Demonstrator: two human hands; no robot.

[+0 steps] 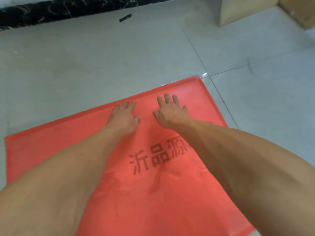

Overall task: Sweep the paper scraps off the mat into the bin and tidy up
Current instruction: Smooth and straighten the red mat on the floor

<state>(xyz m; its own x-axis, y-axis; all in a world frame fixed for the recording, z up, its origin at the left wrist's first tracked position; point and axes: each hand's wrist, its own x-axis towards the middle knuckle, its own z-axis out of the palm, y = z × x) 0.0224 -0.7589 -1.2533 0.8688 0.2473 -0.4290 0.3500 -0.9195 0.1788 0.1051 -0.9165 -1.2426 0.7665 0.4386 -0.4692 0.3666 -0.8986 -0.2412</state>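
So both hands are down flat on the red mat (pixel 153 193), up near its far edge. The left hand (pixel 123 114) and right hand (pixel 170 110) sit just beside each other with fingers spread and straight, palms down, holding nothing. The mat lies on the tile floor (pixel 85 65) with some dark printed lettering (pixel 156 157) in the middle.

Honestly I can't spot any paper scraps on the visible part of the mat, and the bin isn't in view at all. There's a small pale glint at the far corner (pixel 203 74), but I can't tell if it's a scrap or just light off the tile.

What I'd worry about:

- The mat looks thin and smooth and the tile looks slick, so any forward push with the palms could slide the whole sheet or bunch it up instead of flattening it. The near part already shows some ripples.
- With no bin at that far edge, anything swept over it just lands on the floor, so double work.
- If the mat gets lifted or folded from here, tiny leftover bits could tip off the sides.
- The arms cover a good chunk of the mat, so scraps under them could get missed.

There's also a black strip (pixel 125 17) on the floor by the dark baseboard (pixel 51 12) that might need picking up too.
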